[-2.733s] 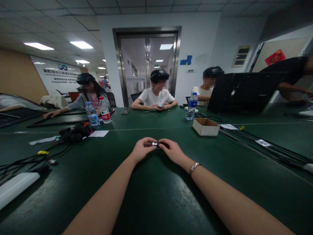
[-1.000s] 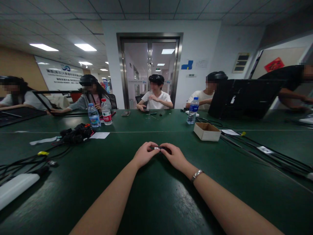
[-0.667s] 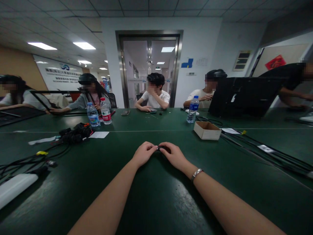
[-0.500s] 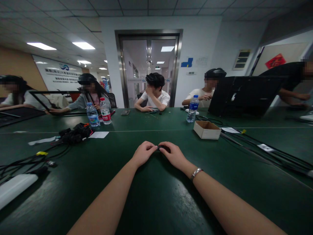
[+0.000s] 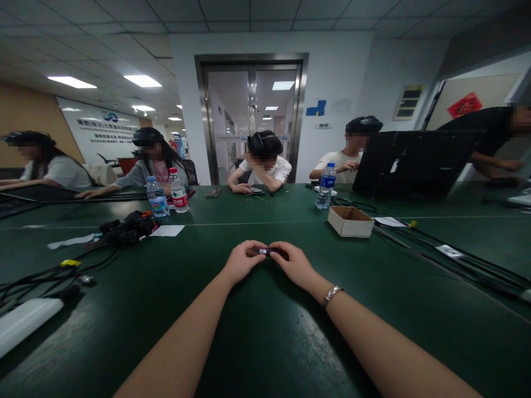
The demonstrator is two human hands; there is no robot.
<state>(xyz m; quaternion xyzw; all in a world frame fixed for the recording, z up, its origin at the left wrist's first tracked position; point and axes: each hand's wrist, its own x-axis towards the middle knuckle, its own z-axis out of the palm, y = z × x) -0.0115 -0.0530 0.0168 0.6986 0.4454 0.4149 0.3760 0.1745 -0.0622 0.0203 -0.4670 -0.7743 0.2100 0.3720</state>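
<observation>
Between my two hands is a small dark object (image 5: 267, 251) with a whitish patch on its near side; its kind is too small to make out. My left hand (image 5: 241, 262) is closed, thumb and fingers pinching the object's left end. From the other side, my right hand (image 5: 295, 263) grips the right end in the same way, a silver bracelet (image 5: 332, 296) on its wrist. The fingertips of both hands nearly meet and hide much of the object. Both hands are just above or resting on the dark green table (image 5: 265, 326); I cannot tell which.
An open cardboard box (image 5: 350, 225) stands right of my hands, beside a water bottle (image 5: 326, 188) and cables (image 5: 440, 249). Two bottles (image 5: 178, 190), a black bundle (image 5: 128, 226) and a white power strip (image 5: 29, 326) lie to the left. Several people sit across, near a black monitor (image 5: 415, 166).
The small object has turned slightly between my fingers, so its whitish patch now shows. Across the table, a person's head has dipped lower, and the black frame at the left has been lowered.
</observation>
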